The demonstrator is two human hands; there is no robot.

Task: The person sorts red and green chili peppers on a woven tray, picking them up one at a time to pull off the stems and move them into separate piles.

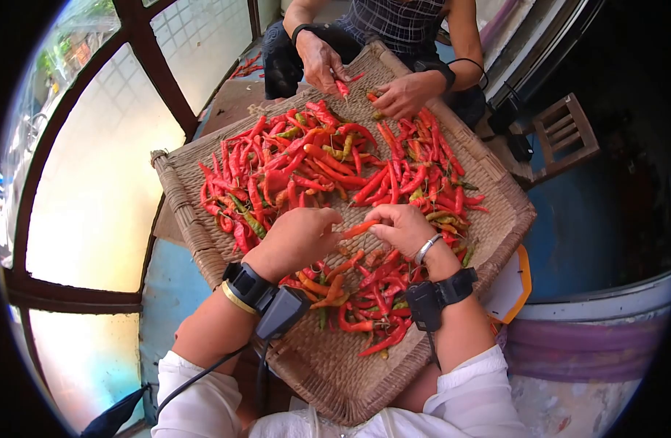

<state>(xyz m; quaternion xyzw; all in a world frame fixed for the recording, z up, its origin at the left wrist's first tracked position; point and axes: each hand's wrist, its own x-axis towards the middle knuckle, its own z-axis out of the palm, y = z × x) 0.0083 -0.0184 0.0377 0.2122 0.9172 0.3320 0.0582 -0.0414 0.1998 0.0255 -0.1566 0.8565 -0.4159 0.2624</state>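
Between my two hands is a single orange-red chili pepper [359, 229]. My left hand [299, 232] has its fingers closed at the pepper's left end. The fingers of my right hand [401, 228] pinch its other end. Under both hands lies a woven tray [321, 369] heaped with chili peppers [277, 175], mostly red with some green and yellowish ones. A smaller pile of red peppers [379, 292] lies on the near side, below my wrists.
Across the tray sits another person [397, 29]; one hand [324, 64] holds a red chili, the other hand [402, 95] is over the tray's far edge. A wooden stool [565, 135] stands at right, framed windows [94, 182] at left. Cables hang from my wrist devices [284, 310].
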